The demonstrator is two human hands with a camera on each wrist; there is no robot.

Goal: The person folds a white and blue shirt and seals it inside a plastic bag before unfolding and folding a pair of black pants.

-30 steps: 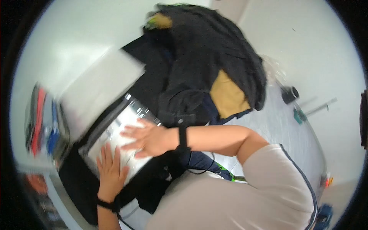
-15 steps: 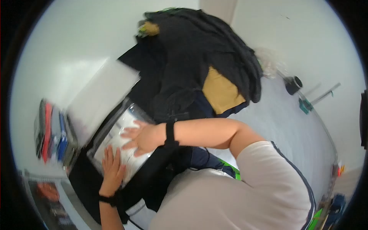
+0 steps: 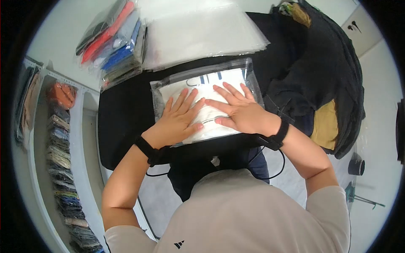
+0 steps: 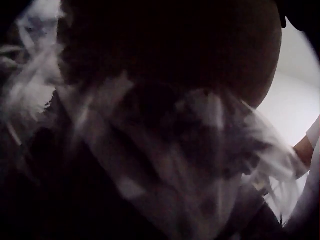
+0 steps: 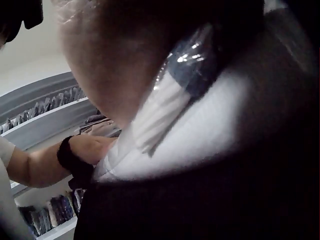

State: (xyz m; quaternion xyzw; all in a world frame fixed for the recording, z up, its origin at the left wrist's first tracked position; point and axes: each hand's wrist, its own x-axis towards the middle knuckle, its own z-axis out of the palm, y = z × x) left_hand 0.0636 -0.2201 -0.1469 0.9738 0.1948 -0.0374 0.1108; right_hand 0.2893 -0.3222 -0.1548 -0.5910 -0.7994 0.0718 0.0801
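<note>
A folded white garment with dark blue marks lies inside a clear plastic bag on the black-covered table. My left hand rests flat on the left part of the bag, fingers spread and pointing away from me. On the right part, my right hand presses with its fingers spread. The two hands nearly meet at the middle. In the right wrist view, shiny plastic covers the white cloth beside the palm. Blurred, crinkled plastic shows under the hand in the dark left wrist view.
A stack of flat clear bags lies behind the bagged garment. Packed coloured garments are piled at the back left. Dark clothes with a tan piece heap at the right. Shelves of bagged clothing stand at the left.
The head view has turned and moved, so the bag now lies squarely in front of me. Both hands stay flat on it, with fingers now spread side by side.
</note>
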